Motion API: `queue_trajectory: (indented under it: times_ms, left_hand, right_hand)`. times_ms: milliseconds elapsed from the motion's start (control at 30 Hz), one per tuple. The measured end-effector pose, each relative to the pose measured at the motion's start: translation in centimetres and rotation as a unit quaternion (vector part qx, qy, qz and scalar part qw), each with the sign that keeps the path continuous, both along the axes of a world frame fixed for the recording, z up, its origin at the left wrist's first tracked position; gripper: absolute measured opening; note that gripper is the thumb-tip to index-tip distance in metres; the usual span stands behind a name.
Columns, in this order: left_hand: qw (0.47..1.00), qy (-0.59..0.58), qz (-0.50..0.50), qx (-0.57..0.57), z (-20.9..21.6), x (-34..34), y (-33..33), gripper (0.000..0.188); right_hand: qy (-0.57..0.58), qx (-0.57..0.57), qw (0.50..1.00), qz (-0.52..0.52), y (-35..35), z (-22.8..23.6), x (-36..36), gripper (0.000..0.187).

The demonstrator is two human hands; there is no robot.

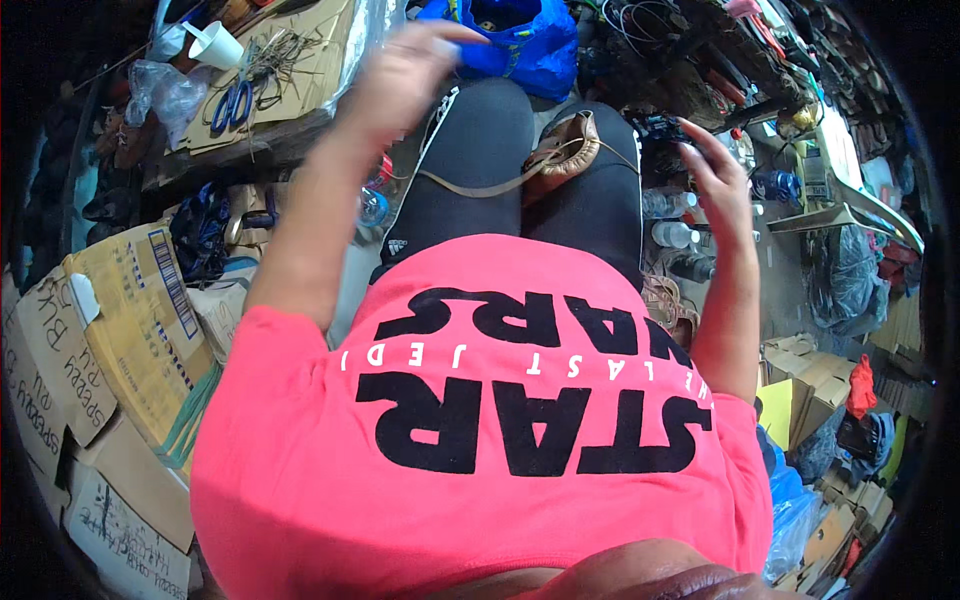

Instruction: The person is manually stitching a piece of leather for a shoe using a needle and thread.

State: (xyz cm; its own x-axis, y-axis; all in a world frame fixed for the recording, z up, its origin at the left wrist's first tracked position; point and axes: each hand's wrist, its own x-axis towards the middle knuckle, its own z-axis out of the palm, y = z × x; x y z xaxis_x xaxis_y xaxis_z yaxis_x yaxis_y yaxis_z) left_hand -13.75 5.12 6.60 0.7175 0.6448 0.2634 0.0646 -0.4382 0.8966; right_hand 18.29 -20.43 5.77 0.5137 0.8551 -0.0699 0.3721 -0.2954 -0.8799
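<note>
A brown leather shoe upper (563, 158) rests between my dark-trousered thighs, its opening showing. A tan strap or cord (470, 189) runs from it across my left thigh, and a thin strand lies over the right thigh. My left hand (410, 75) is raised beyond my left knee, near a blue bag (530, 45); motion blurs it and its grip is unclear. Off to the right of my right knee, my right hand (718, 175) is held up with thumb and fingers apart. No held thing shows in it.
Blue-handled scissors (232, 107), dry fibre strands (280, 58) and a white cup (214, 46) lie on a cardboard-topped surface at left. Plastic bottles (674, 235) stand right of my leg. Cardboard boxes (135, 310) crowd the left; bags and cardboard pieces fill the right.
</note>
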Motion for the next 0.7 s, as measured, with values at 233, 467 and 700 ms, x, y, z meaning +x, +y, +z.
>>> queue_trajectory:
  times_ms: [233,467,700]
  left_hand:
    - [0.975,0.045,-0.161,-0.144,-6.1,11.2,-4.1,0.033]
    - [0.952,0.089,-0.267,-0.123,-6.2,11.0,-3.8,0.017]
    - [0.961,0.084,-0.262,-0.031,-5.8,10.7,-4.4,0.011]
  right_hand:
    - [-0.118,-0.079,0.972,0.186,8.1,-0.2,-4.8,0.038]
    - [-0.072,-0.071,0.963,0.250,7.6,-0.7,-3.8,0.020]
    - [0.042,-0.112,0.962,0.246,6.9,-2.3,-2.8,0.015]
